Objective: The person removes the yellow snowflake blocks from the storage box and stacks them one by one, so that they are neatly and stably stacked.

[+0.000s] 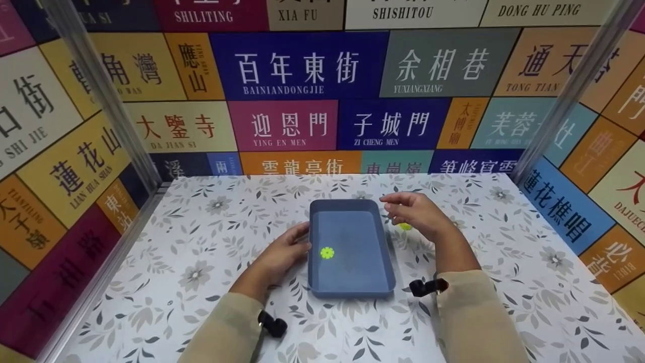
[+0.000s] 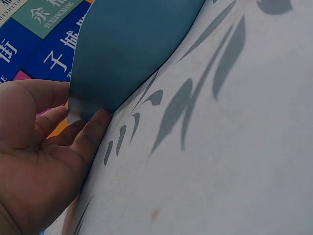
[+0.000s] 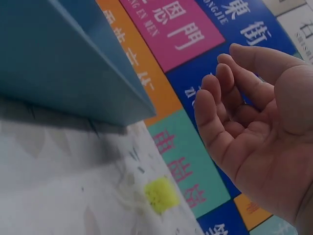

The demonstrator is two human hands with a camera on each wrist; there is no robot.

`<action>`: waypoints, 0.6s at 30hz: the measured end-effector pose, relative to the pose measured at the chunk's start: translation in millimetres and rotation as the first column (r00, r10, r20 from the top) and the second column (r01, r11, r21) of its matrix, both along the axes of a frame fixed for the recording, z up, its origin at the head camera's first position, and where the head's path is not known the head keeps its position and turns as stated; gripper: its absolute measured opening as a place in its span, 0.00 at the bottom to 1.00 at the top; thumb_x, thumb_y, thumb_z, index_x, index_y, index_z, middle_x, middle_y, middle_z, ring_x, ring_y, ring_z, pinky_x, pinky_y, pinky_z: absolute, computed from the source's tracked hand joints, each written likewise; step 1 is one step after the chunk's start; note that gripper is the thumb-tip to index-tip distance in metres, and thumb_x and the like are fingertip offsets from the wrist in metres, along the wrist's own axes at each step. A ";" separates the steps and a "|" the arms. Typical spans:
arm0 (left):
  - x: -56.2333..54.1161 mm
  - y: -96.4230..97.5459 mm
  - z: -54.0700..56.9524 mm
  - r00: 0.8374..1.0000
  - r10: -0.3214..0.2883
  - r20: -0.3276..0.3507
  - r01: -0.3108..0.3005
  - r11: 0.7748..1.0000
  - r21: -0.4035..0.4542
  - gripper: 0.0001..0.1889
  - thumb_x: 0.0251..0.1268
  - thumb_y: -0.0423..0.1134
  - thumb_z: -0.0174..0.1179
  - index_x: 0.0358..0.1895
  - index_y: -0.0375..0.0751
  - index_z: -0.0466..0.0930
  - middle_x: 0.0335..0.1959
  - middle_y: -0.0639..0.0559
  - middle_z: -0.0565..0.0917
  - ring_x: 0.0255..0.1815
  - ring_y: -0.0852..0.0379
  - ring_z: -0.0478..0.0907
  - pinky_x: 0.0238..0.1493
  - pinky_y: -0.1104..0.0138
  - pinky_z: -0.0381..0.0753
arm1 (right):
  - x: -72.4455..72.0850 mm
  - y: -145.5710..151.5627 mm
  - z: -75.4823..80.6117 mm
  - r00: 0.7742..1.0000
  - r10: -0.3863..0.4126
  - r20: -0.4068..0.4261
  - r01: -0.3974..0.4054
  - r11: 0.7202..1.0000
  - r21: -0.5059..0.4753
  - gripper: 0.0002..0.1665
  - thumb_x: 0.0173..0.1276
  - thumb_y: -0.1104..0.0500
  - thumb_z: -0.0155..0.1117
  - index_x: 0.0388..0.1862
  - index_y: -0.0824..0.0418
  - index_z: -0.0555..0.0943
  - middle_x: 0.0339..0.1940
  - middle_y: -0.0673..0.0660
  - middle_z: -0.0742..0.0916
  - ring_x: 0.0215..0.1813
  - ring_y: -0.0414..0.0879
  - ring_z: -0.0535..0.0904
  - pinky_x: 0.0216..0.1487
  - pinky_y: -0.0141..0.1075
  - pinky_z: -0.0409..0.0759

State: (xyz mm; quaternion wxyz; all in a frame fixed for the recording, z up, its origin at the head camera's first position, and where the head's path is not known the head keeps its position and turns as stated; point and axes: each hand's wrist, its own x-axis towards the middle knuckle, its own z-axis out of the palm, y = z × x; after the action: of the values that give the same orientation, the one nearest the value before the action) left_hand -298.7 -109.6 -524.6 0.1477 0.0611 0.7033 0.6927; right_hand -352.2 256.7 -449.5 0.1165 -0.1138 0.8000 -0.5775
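Observation:
A blue-grey rectangular tray (image 1: 352, 252) lies on the patterned tabletop. Inside it, toward its left side, is a small yellow-green flower-shaped piece (image 1: 327, 253). My left hand (image 1: 284, 254) rests against the outside of the tray's left wall; in the left wrist view its fingertips touch the wall (image 2: 127, 49) low down. To the right of the tray's far corner, my right hand (image 1: 415, 214) hovers with loosely bent fingers and nothing between them. Beneath it on the table lies another yellow-green piece (image 1: 405, 227), partly hidden in the head view, blurred in the right wrist view (image 3: 161, 195).
The tabletop (image 1: 227, 252) has a grey leaf and flower print. Colourful panels (image 1: 297, 65) with Chinese lettering stand behind and at both sides. Clear upright posts (image 1: 111, 96) rise at the left and right corners. Black wrist cameras (image 1: 428, 287) sit at the sleeves.

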 end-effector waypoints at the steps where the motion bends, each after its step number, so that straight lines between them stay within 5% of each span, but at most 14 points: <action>1: -0.1 -0.4 -0.3 1.000 0.000 0.000 0.000 1.000 -0.003 0.36 0.75 0.32 0.60 0.84 0.49 0.64 0.86 0.47 0.65 0.87 0.42 0.60 0.87 0.46 0.63 | 1.5 -4.4 2.6 1.000 0.024 -0.013 -0.024 0.999 0.024 0.27 0.78 0.48 0.69 0.69 0.60 0.82 0.56 0.56 0.87 0.49 0.48 0.86 0.53 0.38 0.90; 8: 1.3 -2.1 1.9 1.000 0.008 0.009 -0.008 1.000 -0.016 0.36 0.75 0.33 0.60 0.84 0.50 0.64 0.86 0.48 0.65 0.88 0.42 0.60 0.87 0.47 0.63 | 10.7 -45.3 19.1 0.986 0.164 -0.039 -0.160 0.981 0.107 0.25 0.77 0.49 0.70 0.68 0.57 0.83 0.53 0.57 0.88 0.49 0.55 0.86 0.52 0.43 0.90; 18: 1.4 1.4 2.0 1.000 0.013 0.023 -0.013 1.000 -0.001 0.36 0.75 0.34 0.61 0.84 0.49 0.63 0.86 0.46 0.65 0.86 0.43 0.62 0.87 0.49 0.64 | -13.9 -94.5 16.8 0.963 0.265 0.038 -0.268 0.952 0.150 0.24 0.75 0.48 0.72 0.66 0.55 0.86 0.53 0.59 0.89 0.48 0.47 0.85 0.49 0.38 0.89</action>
State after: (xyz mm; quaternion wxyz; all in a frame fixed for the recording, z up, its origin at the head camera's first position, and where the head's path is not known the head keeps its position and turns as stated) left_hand -297.3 -108.2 -522.6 0.1516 0.0483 0.7023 0.6938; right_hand -366.1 162.2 -432.7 0.2085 -0.2065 0.8185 -0.4938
